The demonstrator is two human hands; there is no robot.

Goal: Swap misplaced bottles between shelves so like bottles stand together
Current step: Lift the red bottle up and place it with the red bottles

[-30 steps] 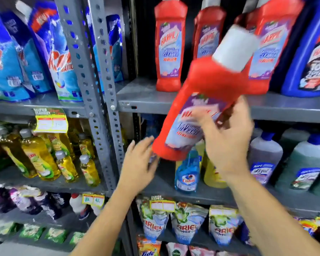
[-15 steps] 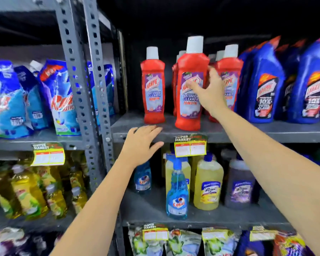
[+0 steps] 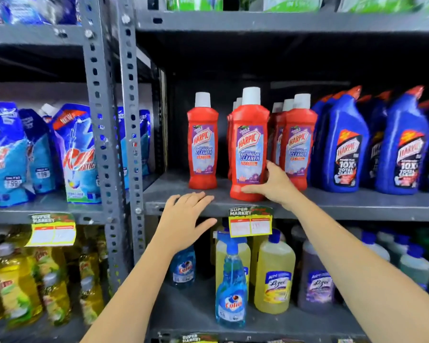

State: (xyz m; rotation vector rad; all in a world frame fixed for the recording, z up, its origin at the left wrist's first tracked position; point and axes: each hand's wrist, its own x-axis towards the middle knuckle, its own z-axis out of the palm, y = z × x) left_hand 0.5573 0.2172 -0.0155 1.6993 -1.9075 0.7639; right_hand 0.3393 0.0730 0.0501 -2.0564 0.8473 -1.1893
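Note:
A red Harpic bathroom cleaner bottle with a white cap stands upright at the front of the middle grey shelf. My right hand wraps its base, thumb across the front and fingers around the right side. More red Harpic bottles stand beside it, one to the left and a group to the right. My left hand hovers open at the shelf's front edge, fingers spread, holding nothing.
Blue Harpic bottles fill the right of the same shelf. Below stand a blue Colin spray, a yellow Lizol bottle and a purple one. Grey uprights separate detergent pouches and yellow dish liquid.
The red bottle went from tilted in the air to standing on the middle shelf among the other red ones. My right hand slid from its label down to its base. The view rose.

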